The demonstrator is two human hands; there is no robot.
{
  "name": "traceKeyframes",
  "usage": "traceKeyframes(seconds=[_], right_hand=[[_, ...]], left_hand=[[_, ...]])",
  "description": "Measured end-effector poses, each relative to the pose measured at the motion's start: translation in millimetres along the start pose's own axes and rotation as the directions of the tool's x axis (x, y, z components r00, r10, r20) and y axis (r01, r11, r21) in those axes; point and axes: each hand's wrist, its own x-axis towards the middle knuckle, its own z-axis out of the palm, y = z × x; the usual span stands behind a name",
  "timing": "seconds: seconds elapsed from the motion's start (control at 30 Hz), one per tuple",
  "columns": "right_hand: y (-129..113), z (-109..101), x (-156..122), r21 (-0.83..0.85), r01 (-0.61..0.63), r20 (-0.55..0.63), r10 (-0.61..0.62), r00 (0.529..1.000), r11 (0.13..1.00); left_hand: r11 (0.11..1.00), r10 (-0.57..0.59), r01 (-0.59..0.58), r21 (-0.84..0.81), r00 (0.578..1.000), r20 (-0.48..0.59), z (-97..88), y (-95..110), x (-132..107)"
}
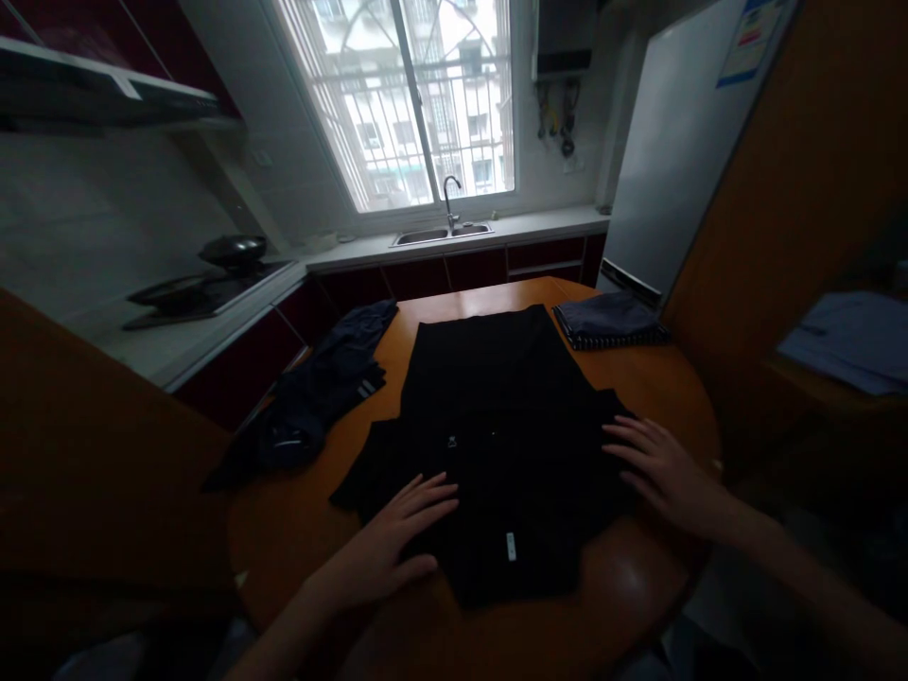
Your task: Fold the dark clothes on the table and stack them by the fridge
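Observation:
A black shirt [497, 378] is spread out on the wooden table [638, 586], its sleeves out to both sides and its collar end toward me. A small white label [511, 547] shows near the collar, and a small light logo sits on the chest. My left hand [397, 534] lies with fingers stretched out on the shirt's left shoulder area. On the right sleeve rests my right hand [656, 468], fingers apart and flat. Neither hand grips the cloth.
Dark blue clothing [333, 378] with white stripes lies crumpled along the table's left edge. A folded stack of clothes [610, 320] sits at the far right. Behind the table are a sink [444, 235], a stove with a wok [233, 250] and a fridge [673, 142].

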Motion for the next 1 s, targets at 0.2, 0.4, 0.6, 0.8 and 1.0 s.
traceKeyframes(seconds=[0.2,0.4,0.6,0.8,1.0], right_hand=[[-70,31,-4,0.330,0.126,0.346,-0.244,0.906,0.936],[-65,37,-17,0.346,0.126,0.292,-0.235,0.927,0.930],[-7,37,2,0.086,-0.098,-0.200,0.113,0.973,0.991],[86,30,19,-0.090,-0.666,-0.251,0.630,0.735,0.741],[88,31,28,0.182,-0.680,-0.018,0.694,0.720,0.710]], left_hand=[[0.995,0.100,-0.101,-0.002,0.985,0.138,20.2,26,4],[0.997,0.082,-0.082,-0.011,0.995,0.056,14.6,28,-9],[0.800,-0.488,0.599,-0.012,0.640,-0.593,-8.5,-35,-19],[0.579,-0.743,0.812,-0.077,0.486,-0.459,-4.5,-85,-36],[0.475,-0.850,0.553,-0.685,0.491,-0.193,-20.4,-91,-30]])
